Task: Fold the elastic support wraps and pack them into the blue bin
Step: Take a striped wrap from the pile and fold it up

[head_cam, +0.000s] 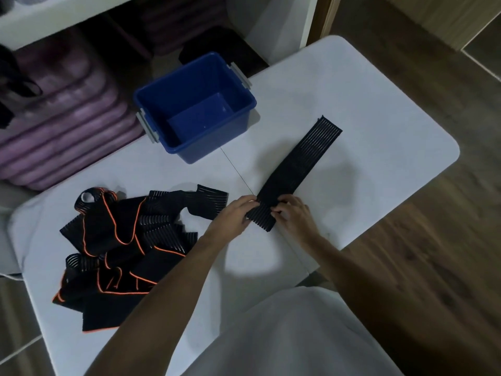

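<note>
While one wrap (295,164) lies stretched flat on the table (366,109), my left hand (238,213) and right hand (294,214) pinch its near end — starting the fold. Next: roll it toward the empty bin (189,109); the pile (124,240) waits at my left.

Blk wrap (295,161) flat — bin (151,96) empty

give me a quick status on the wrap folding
Left hand and right hand pinch near end of flat wrap. Blue bin empty. Wrap pile waiting.
</note>
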